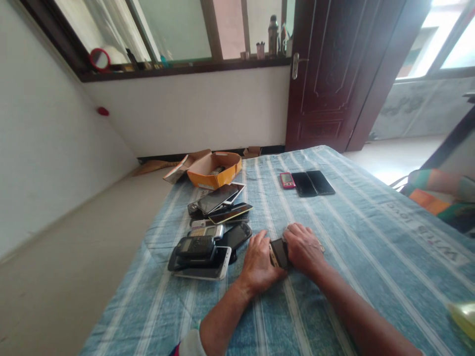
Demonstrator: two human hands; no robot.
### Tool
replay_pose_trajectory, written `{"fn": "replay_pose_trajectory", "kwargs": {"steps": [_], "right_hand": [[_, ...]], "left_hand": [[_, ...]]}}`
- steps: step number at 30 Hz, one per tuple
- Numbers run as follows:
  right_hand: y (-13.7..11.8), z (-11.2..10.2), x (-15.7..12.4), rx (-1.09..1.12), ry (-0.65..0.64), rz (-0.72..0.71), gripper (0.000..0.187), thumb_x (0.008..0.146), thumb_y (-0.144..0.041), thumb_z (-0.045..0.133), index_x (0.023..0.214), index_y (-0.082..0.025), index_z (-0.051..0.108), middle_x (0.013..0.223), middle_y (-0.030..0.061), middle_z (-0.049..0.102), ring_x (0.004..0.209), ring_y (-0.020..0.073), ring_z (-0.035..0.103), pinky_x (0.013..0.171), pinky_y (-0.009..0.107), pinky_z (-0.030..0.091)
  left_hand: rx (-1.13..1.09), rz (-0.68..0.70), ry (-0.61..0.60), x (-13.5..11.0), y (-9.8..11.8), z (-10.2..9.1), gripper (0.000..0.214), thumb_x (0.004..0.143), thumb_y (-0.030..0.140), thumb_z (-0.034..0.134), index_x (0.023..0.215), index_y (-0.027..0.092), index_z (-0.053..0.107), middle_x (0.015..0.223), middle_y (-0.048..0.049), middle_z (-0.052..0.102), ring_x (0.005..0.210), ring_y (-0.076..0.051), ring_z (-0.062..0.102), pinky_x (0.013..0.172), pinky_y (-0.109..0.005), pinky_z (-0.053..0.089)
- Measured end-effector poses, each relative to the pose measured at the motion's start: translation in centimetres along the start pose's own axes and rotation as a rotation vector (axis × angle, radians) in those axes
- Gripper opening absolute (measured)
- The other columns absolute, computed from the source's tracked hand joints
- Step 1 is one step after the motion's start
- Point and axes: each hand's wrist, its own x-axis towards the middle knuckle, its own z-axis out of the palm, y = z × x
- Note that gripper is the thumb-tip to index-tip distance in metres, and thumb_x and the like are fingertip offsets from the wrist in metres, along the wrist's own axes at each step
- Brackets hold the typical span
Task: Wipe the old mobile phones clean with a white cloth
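Between my two hands, low over the striped cloth, is a small phone (pixel 280 252) with a dark face and a pale side edge. My left hand (pixel 259 262) is closed on its left side, thumb at the near end and fingers at the far end. My right hand (pixel 303 247) is curled over its right side, hiding that part. A small bit of something pale shows just past the right hand's outer edge; I cannot make out what it is. Close to my left hand lies a black phone (pixel 236 236), leaning at the edge of a pile.
The pile includes a white phone (pixel 222 264) under a black keypad phone (pixel 195 245), a silver keypad phone (pixel 208 231) and several others. An open orange box (pixel 204 179) stands behind. Farther right lie a pink phone (pixel 287 180) and two black phones (pixel 305 184).
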Motion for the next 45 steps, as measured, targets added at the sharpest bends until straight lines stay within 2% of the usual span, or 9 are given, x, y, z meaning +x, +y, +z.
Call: {"fn": "replay_pose_trajectory", "kwargs": {"steps": [6,10,14,19,24,28,34,39,45], "right_hand": [[3.2,-0.1,-0.2,-0.112,0.04,0.188,0.021,0.083,-0.005,0.05,0.073,-0.019,0.062,0.085,0.0073,0.063,0.085,0.0231,0.052,0.072,0.033,0.03],[1.3,0.2,-0.9,0.026,0.124,-0.005,0.019,0.087,-0.007,0.049,0.082,-0.019,0.063,0.096,0.0077,0.063,0.101,0.0229,0.051,0.082,0.031,0.033],[-0.2,0.0,-1.2,0.077,0.052,-0.154,0.018,0.09,-0.011,0.048,0.085,-0.02,0.064,0.096,0.0063,0.063,0.1,0.0213,0.051,0.084,0.031,0.033],[2.5,-0.8,-0.9,-0.029,-0.032,0.072,0.022,0.085,-0.005,0.048,0.079,-0.02,0.064,0.092,0.0061,0.064,0.092,0.0208,0.053,0.076,0.031,0.031],[6.0,-0.7,-1.0,-0.034,0.04,0.269,0.023,0.08,-0.004,0.048,0.078,-0.019,0.065,0.089,0.0057,0.065,0.081,0.0191,0.054,0.07,0.029,0.031],[6.7,0.0,-1.2,0.127,0.185,0.284,0.026,0.086,-0.012,0.043,0.081,-0.02,0.068,0.089,0.0058,0.067,0.083,0.0183,0.056,0.073,0.027,0.037],[5.9,0.1,-0.8,0.409,0.266,0.343,0.026,0.085,-0.022,0.046,0.089,-0.02,0.071,0.09,0.0059,0.071,0.083,0.0192,0.063,0.075,0.029,0.045],[6.0,-0.4,-0.6,0.779,0.321,0.532,0.026,0.075,-0.038,0.06,0.086,-0.02,0.075,0.085,0.0054,0.074,0.082,0.0227,0.067,0.075,0.033,0.05],[5.8,-1.1,-0.5,1.137,0.264,0.75,0.04,0.066,-0.042,0.071,0.096,-0.015,0.075,0.079,0.0063,0.073,0.069,0.0209,0.066,0.057,0.029,0.049]], "left_hand": [[-0.031,0.027,0.038,-0.1,-0.6,0.4,0.067,0.043,0.021,0.084,0.105,0.013,0.059,0.139,-0.0196,0.046,0.128,-0.036,0.044,0.107,-0.051,0.037],[-0.047,0.035,0.046,-0.3,-1.1,0.8,0.071,0.042,0.024,0.086,0.107,0.012,0.058,0.138,-0.0204,0.046,0.129,-0.037,0.043,0.108,-0.051,0.036],[-0.072,0.076,0.076,-0.3,-1.5,1.1,0.07,0.044,0.027,0.086,0.107,0.016,0.057,0.137,-0.0166,0.048,0.128,-0.038,0.044,0.106,-0.056,0.036],[-0.08,0.084,0.09,-0.4,-1.3,0.9,0.061,0.046,0.022,0.082,0.103,0.017,0.058,0.137,-0.0157,0.048,0.126,-0.037,0.045,0.105,-0.054,0.038],[-0.085,0.053,0.076,-0.4,-0.9,0.6,0.064,0.045,0.021,0.083,0.103,0.015,0.058,0.137,-0.0178,0.047,0.127,-0.036,0.044,0.107,-0.052,0.037],[-0.112,0.044,0.096,-0.5,-0.8,0.6,0.067,0.045,0.018,0.083,0.106,0.012,0.057,0.136,-0.0198,0.048,0.127,-0.035,0.045,0.108,-0.049,0.037],[-0.163,0.108,0.203,-0.6,-1.4,1.3,0.069,0.053,0.013,0.075,0.118,0.014,0.05,0.131,-0.0171,0.05,0.126,-0.032,0.048,0.107,-0.048,0.04],[-0.162,0.162,0.238,-0.7,-1.9,1.7,0.067,0.062,0.013,0.071,0.123,0.019,0.045,0.116,-0.0095,0.058,0.11,-0.026,0.06,0.094,-0.042,0.051],[-0.058,0.216,0.264,-0.9,-2.6,1.9,0.072,0.07,0.011,0.067,0.134,0.02,0.035,0.114,-0.0095,0.062,0.103,-0.025,0.065,0.083,-0.037,0.057]]}}
